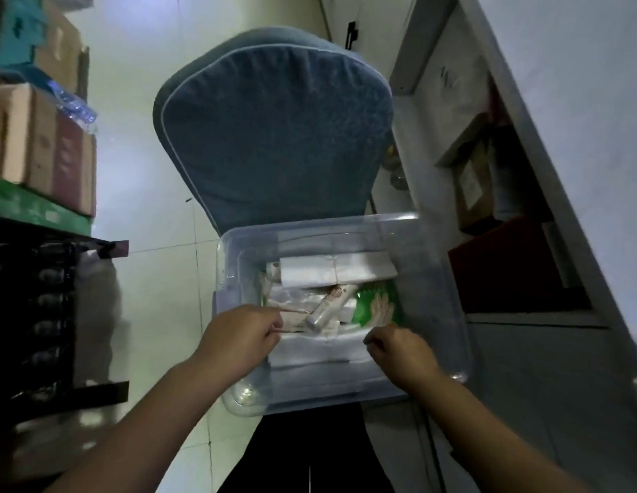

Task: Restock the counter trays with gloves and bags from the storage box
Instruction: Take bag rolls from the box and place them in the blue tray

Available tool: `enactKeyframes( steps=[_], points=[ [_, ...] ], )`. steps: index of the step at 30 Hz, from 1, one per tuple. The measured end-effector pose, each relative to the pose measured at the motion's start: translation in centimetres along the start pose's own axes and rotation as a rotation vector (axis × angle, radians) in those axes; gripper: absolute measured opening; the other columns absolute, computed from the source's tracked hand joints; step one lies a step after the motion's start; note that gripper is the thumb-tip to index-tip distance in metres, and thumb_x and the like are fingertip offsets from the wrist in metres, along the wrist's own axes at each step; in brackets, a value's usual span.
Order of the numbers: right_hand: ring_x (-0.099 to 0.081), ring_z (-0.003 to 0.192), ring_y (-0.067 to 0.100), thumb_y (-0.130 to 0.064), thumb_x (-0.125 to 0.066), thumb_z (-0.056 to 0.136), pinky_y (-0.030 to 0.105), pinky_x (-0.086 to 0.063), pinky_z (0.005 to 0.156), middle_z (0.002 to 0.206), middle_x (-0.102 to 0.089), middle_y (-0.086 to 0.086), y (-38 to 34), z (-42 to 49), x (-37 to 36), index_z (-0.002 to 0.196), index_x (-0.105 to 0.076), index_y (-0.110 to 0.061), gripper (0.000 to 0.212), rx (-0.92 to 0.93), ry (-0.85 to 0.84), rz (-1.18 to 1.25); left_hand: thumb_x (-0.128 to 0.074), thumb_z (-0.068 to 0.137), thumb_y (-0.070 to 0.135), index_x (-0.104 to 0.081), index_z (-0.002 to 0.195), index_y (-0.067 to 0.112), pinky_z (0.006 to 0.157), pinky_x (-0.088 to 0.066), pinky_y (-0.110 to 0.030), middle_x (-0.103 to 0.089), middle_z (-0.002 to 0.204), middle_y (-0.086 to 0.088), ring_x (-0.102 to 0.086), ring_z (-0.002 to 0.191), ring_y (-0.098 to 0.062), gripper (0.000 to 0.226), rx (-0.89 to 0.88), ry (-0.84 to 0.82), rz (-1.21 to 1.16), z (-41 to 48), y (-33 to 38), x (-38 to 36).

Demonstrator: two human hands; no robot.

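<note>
A clear plastic storage box (441,279) rests open below me, in front of a blue chair. Inside lie white stacks of plastic bags (336,270), a green glove packet (379,304) printed with hands, and a pale tube-shaped roll (329,306). My left hand (244,336) and my right hand (399,350) are both inside the box's near half, fingers curled on the two ends of a white bag stack (322,348) lying between them.
A blue cushioned chair (274,129) stands just beyond the box. Cardboard boxes (43,144) sit on a dark metal rack (50,314) at the left. A white cabinet (523,172) with open shelves of dark boxes runs along the right. The floor is pale tile.
</note>
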State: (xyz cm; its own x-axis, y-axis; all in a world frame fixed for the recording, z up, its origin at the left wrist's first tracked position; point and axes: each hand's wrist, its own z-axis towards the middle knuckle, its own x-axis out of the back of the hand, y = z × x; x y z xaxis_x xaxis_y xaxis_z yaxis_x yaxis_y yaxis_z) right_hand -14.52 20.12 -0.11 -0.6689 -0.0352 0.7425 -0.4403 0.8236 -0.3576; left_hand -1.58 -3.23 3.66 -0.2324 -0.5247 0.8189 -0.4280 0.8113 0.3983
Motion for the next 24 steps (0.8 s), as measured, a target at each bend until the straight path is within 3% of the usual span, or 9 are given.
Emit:
enactKeyframes(
  steps=[4, 9, 13, 16, 20, 24],
  points=[
    [-0.059, 0.104, 0.026, -0.023, -0.049, 0.089, 0.034, -0.049, 0.080, 0.116, -0.064, 0.006, -1.1, 6.8, -3.1, 0.109, -0.066, -0.021, 0.025, 0.099, -0.124, -0.061, -0.052, 0.085, 0.028, -0.065, 0.105, 0.032, 0.057, -0.030, -0.023, -0.069, 0.100, 0.008, -0.061, 0.092, -0.014, 0.025, 0.079, -0.042, -0.002, 0.6, -1.6, -3.0],
    [-0.047, 0.119, 0.030, -0.004, -0.052, 0.082, 0.037, -0.041, 0.096, 0.131, -0.052, 0.012, -1.3, 14.2, -6.9, 0.126, -0.052, -0.012, 0.044, 0.386, -0.038, -0.300, -0.048, 0.086, 0.032, -0.061, 0.110, 0.034, 0.067, -0.038, -0.023, -0.068, 0.109, 0.006, -0.061, 0.097, -0.016, 0.027, 0.153, -0.092, -0.002, 2.3, -3.1, -6.3],
    [-0.046, 0.119, 0.033, -0.003, -0.055, 0.078, 0.042, -0.034, 0.104, 0.124, -0.055, 0.015, -0.1, 16.7, -9.6, 0.127, -0.048, -0.008, 0.049, 0.620, -0.087, -0.550, -0.050, 0.088, 0.032, -0.061, 0.115, 0.033, 0.079, -0.047, -0.027, -0.068, 0.112, 0.007, -0.061, 0.100, -0.015, 0.029, 0.192, -0.054, -0.046, 3.7, -3.8, -8.1],
    [-0.056, 0.105, 0.030, -0.015, -0.070, 0.073, 0.039, -0.044, 0.094, 0.111, -0.062, 0.007, 1.0, 16.7, -10.4, 0.118, -0.057, -0.014, 0.046, 0.630, 0.000, -0.650, -0.054, 0.087, 0.034, -0.062, 0.115, 0.032, 0.079, -0.046, -0.025, -0.069, 0.110, 0.005, -0.063, 0.097, -0.014, 0.029, 0.218, -0.028, -0.088, 4.5, -3.8, -9.3],
    [-0.061, 0.093, 0.027, -0.022, -0.082, 0.059, 0.040, -0.050, 0.081, 0.101, -0.066, 0.005, 1.7, 15.6, -9.2, 0.106, -0.065, -0.017, 0.050, 0.591, 0.098, -0.531, -0.055, 0.086, 0.033, -0.061, 0.113, 0.031, 0.076, -0.047, -0.026, -0.069, 0.108, 0.004, -0.063, 0.094, -0.016, 0.028, 0.252, -0.077, -0.080, 5.9, -4.2, -10.8],
    [-0.058, 0.091, 0.029, -0.023, -0.088, 0.053, 0.037, -0.046, 0.076, 0.101, -0.064, 0.009, 3.4, 13.6, -7.1, 0.105, -0.065, -0.015, 0.058, 0.367, 0.260, -0.114, -0.050, 0.087, 0.028, -0.058, 0.117, 0.022, 0.080, -0.046, -0.031, -0.063, 0.114, -0.002, -0.056, 0.102, -0.022, 0.031, 0.223, -0.167, -0.021, 8.1, -4.5, -13.3]
  ],
)
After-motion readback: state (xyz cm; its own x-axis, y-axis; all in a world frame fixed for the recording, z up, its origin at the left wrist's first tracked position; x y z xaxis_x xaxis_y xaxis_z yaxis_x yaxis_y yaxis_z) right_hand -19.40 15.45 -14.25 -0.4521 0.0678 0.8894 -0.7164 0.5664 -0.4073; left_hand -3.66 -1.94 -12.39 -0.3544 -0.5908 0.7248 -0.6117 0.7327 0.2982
